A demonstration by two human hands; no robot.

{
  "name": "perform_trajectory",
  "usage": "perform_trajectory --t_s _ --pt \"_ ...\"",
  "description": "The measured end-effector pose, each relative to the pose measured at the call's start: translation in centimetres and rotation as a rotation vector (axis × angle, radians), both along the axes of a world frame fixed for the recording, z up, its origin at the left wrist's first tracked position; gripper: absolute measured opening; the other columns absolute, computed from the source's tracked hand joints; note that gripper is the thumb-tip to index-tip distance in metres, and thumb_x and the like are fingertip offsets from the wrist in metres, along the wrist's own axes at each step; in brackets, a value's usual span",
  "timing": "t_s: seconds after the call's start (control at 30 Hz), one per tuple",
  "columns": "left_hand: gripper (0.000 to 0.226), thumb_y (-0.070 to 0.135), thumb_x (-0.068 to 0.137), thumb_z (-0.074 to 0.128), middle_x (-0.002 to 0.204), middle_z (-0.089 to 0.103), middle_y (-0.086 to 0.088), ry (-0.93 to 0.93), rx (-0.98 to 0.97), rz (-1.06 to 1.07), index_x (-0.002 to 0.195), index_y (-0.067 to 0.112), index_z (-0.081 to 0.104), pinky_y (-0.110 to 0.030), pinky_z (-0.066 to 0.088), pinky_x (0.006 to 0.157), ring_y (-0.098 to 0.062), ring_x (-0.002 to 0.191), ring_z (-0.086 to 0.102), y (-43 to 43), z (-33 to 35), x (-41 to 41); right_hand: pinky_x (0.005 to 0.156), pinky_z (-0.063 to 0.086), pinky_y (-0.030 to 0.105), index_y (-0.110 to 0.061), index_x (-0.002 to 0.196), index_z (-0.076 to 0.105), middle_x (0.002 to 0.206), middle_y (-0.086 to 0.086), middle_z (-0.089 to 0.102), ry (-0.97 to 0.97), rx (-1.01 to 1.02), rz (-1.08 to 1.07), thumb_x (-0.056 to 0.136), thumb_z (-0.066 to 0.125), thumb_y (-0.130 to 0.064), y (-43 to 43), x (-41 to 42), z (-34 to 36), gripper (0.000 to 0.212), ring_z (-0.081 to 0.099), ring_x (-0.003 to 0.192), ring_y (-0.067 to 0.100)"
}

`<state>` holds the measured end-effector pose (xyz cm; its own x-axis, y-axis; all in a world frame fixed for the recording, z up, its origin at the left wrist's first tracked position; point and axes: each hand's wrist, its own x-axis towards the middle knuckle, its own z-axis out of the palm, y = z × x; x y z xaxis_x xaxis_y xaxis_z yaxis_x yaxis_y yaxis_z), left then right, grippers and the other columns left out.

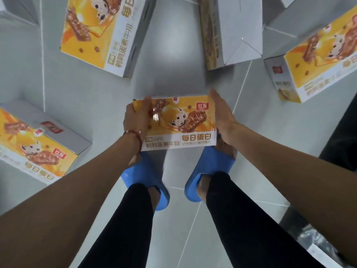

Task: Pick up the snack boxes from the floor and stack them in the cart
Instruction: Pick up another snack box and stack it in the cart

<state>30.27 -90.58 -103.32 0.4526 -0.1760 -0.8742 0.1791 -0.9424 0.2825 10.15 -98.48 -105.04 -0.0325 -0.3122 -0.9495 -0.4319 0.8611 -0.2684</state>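
Note:
An orange and white snack box (179, 122) is held flat between both hands above my feet. My left hand (136, 117) grips its left end, thumb curled over the top face. My right hand (222, 115) presses flat against its right end with straight fingers. More of the same snack boxes lie on the grey tiled floor: one at the far left top (102, 33), one at the near left (36, 142), one at the right (316, 62), and one standing on its side at the top middle (228, 29). No cart is in view.
My blue slippers (146, 182) and black trouser legs stand on the tiles below the held box. A dark object (343, 136) sits at the right edge, and a blurred grey thing (313, 238) lies at the lower right. Bare floor lies between the boxes.

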Motion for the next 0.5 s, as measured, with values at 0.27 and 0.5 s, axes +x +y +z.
perform_trajectory --t_s 0.27,0.5 --pt "0.086 0.081 0.067 0.049 0.118 0.069 -0.005 0.046 -0.003 -0.020 0.131 0.024 0.060 -0.046 0.052 0.097 -0.028 0.102 0.067 -1.7 -0.7 0.0 0.096 0.059 0.056 -0.016 0.131 0.060 0.108 0.013 0.080 -0.042 0.039 -0.186 0.080 0.061 -0.075 -0.3 -0.6 -0.5 0.078 0.079 0.094 0.036" --pt "0.069 0.069 0.076 0.066 0.109 0.071 -0.006 0.142 -0.034 -0.002 0.124 0.019 0.059 -0.033 0.053 0.077 -0.022 0.092 0.069 -1.9 7.4 0.6 0.098 0.056 0.063 -0.010 0.139 0.058 0.121 0.020 0.075 -0.075 0.028 -0.353 0.070 0.076 -0.070 2.1 -1.5 8.5 0.093 0.075 0.108 0.043"
